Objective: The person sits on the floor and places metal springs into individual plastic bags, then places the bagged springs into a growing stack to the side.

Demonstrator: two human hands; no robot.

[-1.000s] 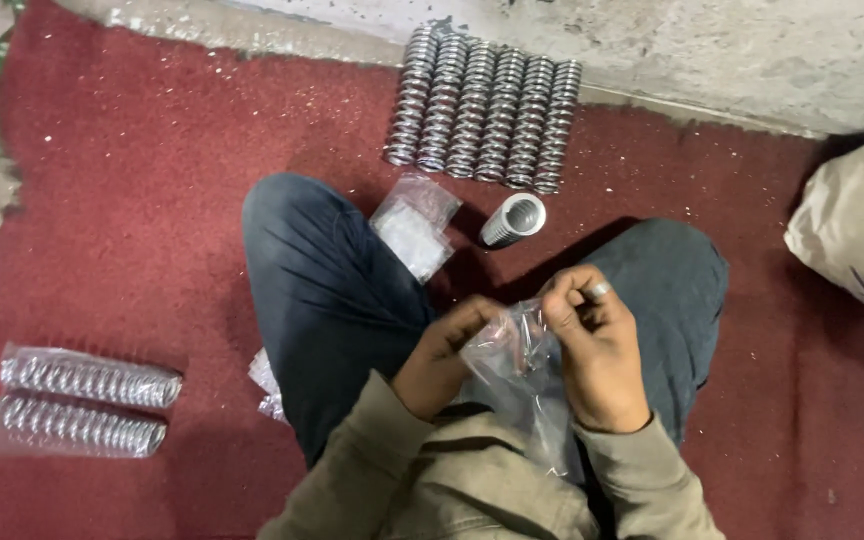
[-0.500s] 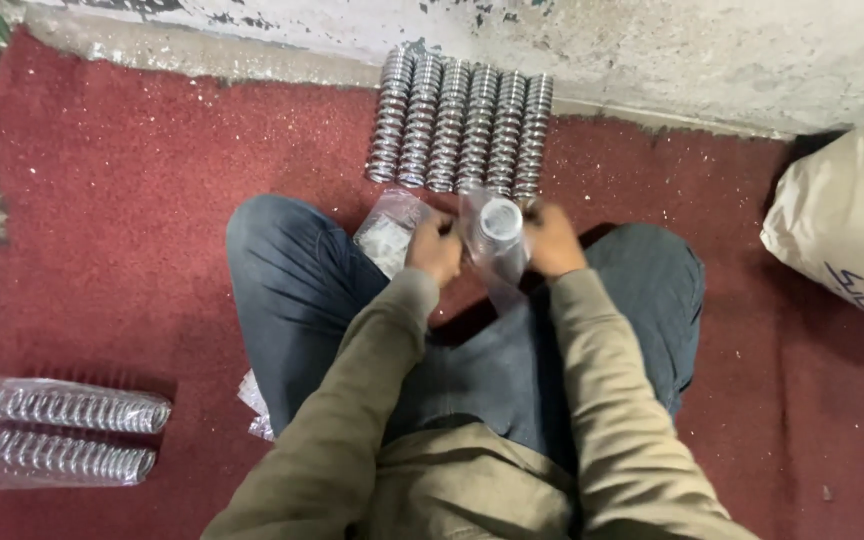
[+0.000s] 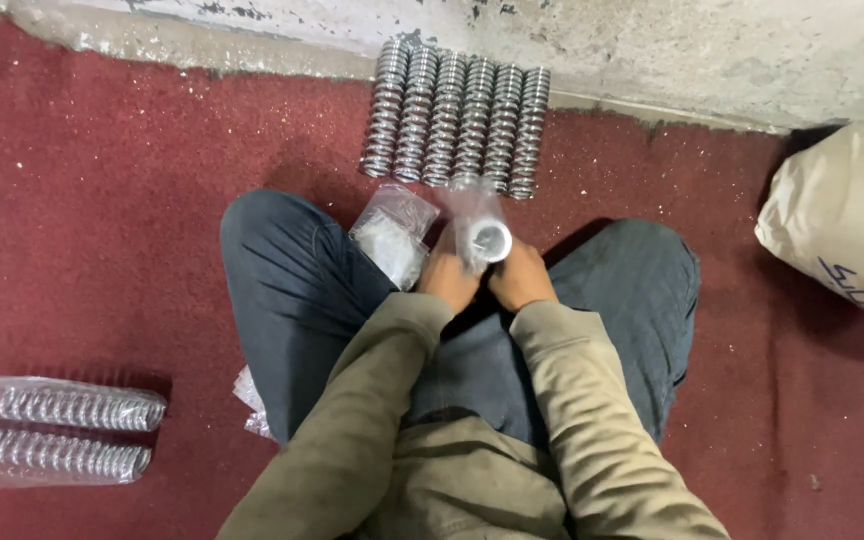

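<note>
Looking down from the head camera, the left hand [image 3: 449,278] and right hand [image 3: 520,277] close their fingers together around a clear bag [image 3: 476,215] holding a shiny metal cylinder [image 3: 491,241], above the crossed legs. Ahead lies a row of coiled springs [image 3: 457,117]; spare plastic bags [image 3: 392,232] rest on the left knee, two bagged springs [image 3: 62,425] lie far left, and a sack [image 3: 847,220] sits right.

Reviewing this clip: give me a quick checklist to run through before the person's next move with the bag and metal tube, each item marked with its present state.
1. Both hands on the work: left hand and right hand grip it: ok.
2. Metal tube sits inside the clear bag: ok.
3. Bag mouth closed: cannot tell.
4. Spare bags lie beside the left hand: ok.
5. Row of springs lies ahead on the carpet: ok.
</note>
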